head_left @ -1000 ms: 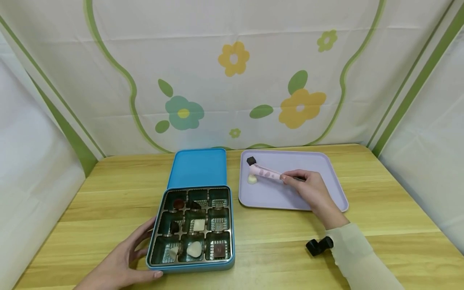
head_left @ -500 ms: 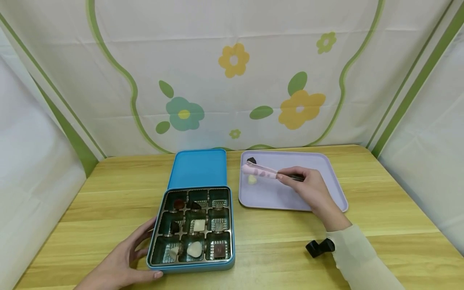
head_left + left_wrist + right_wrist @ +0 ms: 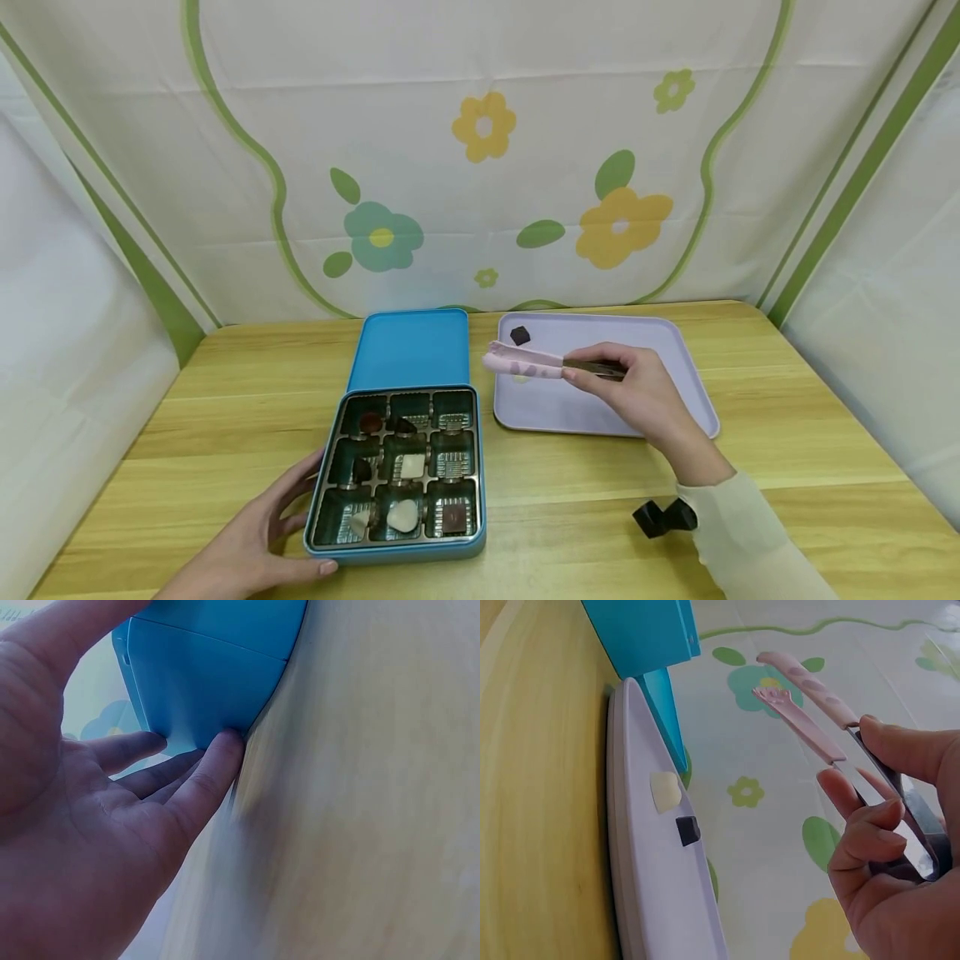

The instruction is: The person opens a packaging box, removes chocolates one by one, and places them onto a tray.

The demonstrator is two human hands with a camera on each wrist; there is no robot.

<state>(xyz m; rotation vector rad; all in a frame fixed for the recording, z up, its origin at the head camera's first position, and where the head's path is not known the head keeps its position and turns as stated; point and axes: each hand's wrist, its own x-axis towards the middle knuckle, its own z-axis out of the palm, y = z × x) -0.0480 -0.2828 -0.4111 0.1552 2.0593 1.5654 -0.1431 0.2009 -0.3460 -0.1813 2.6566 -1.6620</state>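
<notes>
My right hand (image 3: 637, 387) holds pink-tipped tongs (image 3: 592, 367) above the left part of a lilac tray (image 3: 645, 329). In the right wrist view the tongs' tips stand apart with nothing between them. A dark chocolate cube (image 3: 520, 335) lies on the tray, and a cream-white chocolate (image 3: 664, 791), mostly hidden behind the tongs in the head view, lies beside it. My left hand (image 3: 251, 533) rests against the left side and front corner of a blue tin box (image 3: 450, 551), its fingers touching the wall. White, dark and reddish-brown chocolates sit in several compartments; two at right hold none.
A blue lid (image 3: 412, 348) lies flat behind the box, left of the tray. A black object (image 3: 663, 517) hangs by the right sleeve (image 3: 738, 525). Patterned cloth (image 3: 480, 192) rises behind the wooden table (image 3: 555, 500).
The dark chocolate cube has left the tongs and stays on the tray. The tongs' tips have opened and moved left, toward the tray's edge. My left hand keeps its place.
</notes>
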